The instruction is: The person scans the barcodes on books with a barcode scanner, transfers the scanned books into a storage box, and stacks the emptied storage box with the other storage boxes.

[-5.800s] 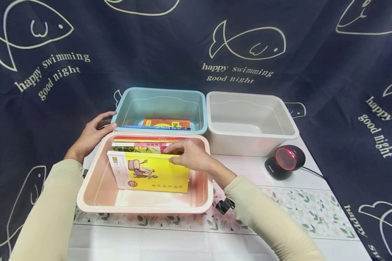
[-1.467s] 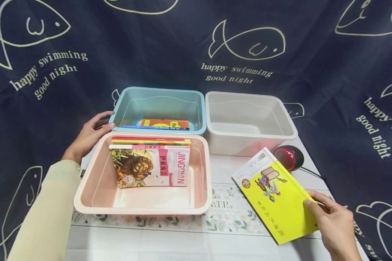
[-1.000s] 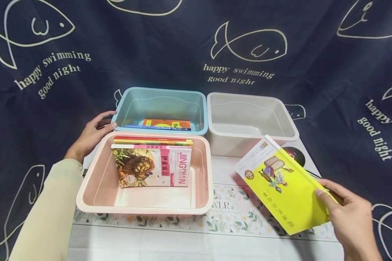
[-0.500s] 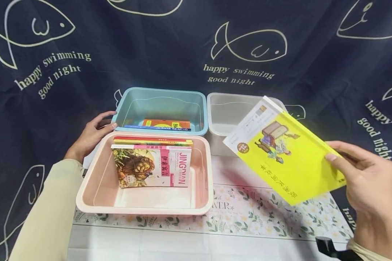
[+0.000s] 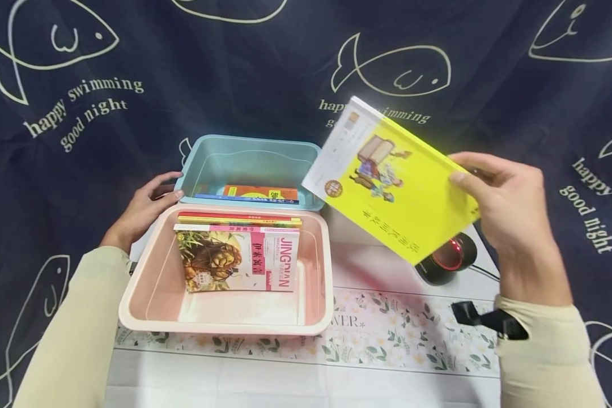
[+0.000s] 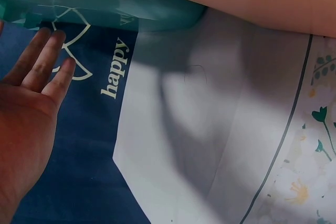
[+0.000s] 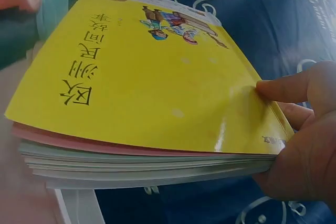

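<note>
A yellow paperback book point(image 5: 403, 187) is held up tilted in my right hand point(image 5: 515, 215), thumb on its cover and fingers behind. In the right wrist view the book point(image 7: 157, 87) shows its page edges slightly fanned. My left hand point(image 5: 145, 209) touches the left corner of the blue bin point(image 5: 255, 138); in the left wrist view that hand point(image 6: 31, 114) has its fingers extended. Inside the pink bin point(image 5: 224, 327), a lion-cover book point(image 5: 234, 258) leans in front of books with red and yellow spines point(image 5: 239, 219). Orange point(image 5: 259, 191) and blue point(image 5: 247, 199) books sit in the blue bin.
A light grey bin point(image 5: 349, 226) stands right of the blue one, mostly hidden behind the yellow book. A black scanner-like device with a red glow point(image 5: 450, 255) and a cable stands on the table point(image 5: 306, 379). Behind hangs a dark fish-print cloth point(image 5: 234, 73).
The yellow book came out of the pink bin, went to the right, then rose and swung back left over the grey bin. My left hand stayed at the blue bin.
</note>
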Motion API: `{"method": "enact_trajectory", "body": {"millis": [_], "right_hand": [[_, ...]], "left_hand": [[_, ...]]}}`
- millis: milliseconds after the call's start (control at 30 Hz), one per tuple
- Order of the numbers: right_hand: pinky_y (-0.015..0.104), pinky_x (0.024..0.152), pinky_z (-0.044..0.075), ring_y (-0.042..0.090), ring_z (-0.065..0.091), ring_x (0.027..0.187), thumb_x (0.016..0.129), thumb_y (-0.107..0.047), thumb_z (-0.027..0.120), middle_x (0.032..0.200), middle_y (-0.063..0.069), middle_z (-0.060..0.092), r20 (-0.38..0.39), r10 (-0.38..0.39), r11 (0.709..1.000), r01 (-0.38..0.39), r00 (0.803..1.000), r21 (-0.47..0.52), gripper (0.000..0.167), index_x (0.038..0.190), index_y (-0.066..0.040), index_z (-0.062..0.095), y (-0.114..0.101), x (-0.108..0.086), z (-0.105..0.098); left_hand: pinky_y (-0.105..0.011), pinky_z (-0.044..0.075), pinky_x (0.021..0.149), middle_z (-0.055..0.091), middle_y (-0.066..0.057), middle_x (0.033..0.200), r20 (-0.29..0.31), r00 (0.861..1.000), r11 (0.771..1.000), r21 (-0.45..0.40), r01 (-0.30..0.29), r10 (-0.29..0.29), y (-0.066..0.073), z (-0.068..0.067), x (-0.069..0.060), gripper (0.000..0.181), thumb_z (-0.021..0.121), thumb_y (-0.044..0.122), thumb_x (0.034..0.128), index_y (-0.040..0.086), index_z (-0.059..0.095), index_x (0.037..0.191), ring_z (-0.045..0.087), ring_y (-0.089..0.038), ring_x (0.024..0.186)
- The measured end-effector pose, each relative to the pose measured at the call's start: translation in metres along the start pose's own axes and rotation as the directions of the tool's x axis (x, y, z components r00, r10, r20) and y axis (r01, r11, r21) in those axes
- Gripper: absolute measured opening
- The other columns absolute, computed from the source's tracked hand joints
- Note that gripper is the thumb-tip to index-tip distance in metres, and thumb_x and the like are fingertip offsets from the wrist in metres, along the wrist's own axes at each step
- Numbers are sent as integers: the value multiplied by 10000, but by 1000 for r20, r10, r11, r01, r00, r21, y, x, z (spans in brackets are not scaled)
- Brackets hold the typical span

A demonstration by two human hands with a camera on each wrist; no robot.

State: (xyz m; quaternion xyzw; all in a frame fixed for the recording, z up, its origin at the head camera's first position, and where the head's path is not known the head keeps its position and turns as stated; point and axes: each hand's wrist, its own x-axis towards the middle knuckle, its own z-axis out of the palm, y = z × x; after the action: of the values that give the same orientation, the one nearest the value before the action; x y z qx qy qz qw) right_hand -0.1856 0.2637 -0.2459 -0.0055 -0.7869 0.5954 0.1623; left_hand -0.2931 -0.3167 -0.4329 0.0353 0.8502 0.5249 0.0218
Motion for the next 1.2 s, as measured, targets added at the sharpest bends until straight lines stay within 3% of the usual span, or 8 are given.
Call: {"method": "enact_trajectory", "body": {"millis": [167,400,600,867,1000,1200], "right_hand": [[170,676,573,131,704,747,923,-1,706,868,-32,766,35,-39,999,39,999,4,237,1133,-65,794,-8,23,35],[173,712,562,137,686,820,933,-5,685,976,-1,740,93,-41,993,51,995,-106,274,1178,-81,782,-20,49,77],[221,688,552,175,688,848,951,-34,656,1041,71,749,162,-51,990,71,985,-121,276,1199,-75,769,-26,66,110],[270,793,570,220,724,922,978,-18,586,1140,133,753,247,-39,990,72,968,-124,294,1211,-83,753,-38,84,154],[258,814,533,200,676,937,990,-28,580,1147,105,736,262,-51,980,99,964,-174,291,1215,-93,753,-42,91,175],[251,778,525,180,656,947,1001,-73,580,1170,73,723,254,-24,973,81,967,-218,297,1239,-132,748,-42,102,195]], "left_hand": [[-121,507,806,469,-218,1548,1,1000,1000,-3,0,0,-1,1,0,604,614,396,1038,327,380,1591,551,66,1080],[-124,512,795,466,-220,1545,0,1000,1000,1,-2,2,0,0,0,609,609,405,1039,335,371,1595,558,87,1047],[-125,515,792,460,-225,1549,3,1000,1000,-2,14,-14,0,1,-1,616,608,414,1038,342,363,1598,555,84,1046],[-120,511,790,456,-223,1554,4,1000,1000,7,24,-24,0,0,-2,630,603,423,1039,325,350,1607,551,84,1048],[-116,507,793,450,-221,1562,3,1000,999,13,29,-29,1,-1,-4,636,602,430,1038,325,345,1609,551,39,1093],[-113,494,808,432,-218,1584,6,999,999,16,33,-33,2,1,-2,635,605,440,1035,345,346,1606,529,-178,1287]]}}
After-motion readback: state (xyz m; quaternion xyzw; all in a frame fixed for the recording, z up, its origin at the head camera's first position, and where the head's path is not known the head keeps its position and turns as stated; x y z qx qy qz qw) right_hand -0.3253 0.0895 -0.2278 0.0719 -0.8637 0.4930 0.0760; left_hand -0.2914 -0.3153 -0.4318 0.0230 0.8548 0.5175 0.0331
